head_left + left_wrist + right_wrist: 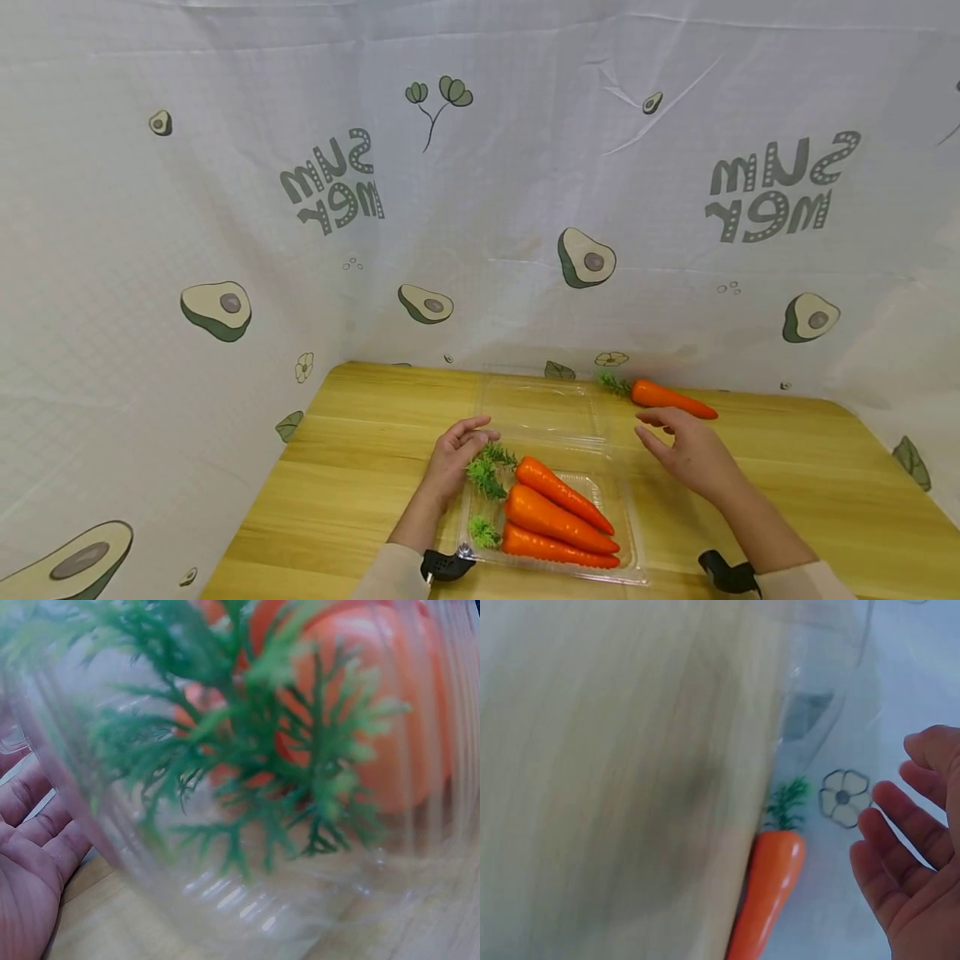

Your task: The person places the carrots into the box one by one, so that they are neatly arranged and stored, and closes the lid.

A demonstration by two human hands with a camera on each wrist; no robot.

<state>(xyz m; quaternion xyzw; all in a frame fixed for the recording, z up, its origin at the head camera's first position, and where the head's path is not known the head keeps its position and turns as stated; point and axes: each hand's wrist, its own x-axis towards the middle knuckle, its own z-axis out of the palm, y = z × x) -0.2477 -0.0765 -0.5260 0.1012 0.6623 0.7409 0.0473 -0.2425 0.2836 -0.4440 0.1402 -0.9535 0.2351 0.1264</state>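
Note:
A clear plastic clamshell box [637,554] sits on the table with its lid [540,408] folded back. In it lie three orange carrots [558,518] side by side, green tops [487,475] pointing left. My left hand [450,454] is at the box's back left corner, fingers loosely bent beside the wall; whether they touch it I cannot tell. The left wrist view shows green fronds [247,750] through the clear plastic. My right hand [690,450] hovers right of the box, fingers relaxed and holding nothing. Beyond it lies another carrot [671,398], also in the right wrist view [772,885].
The wooden table [300,508] ends at the back against a white curtain [487,208] printed with avocados, which also hangs along the left side. Black wrist straps [727,575] circle both forearms.

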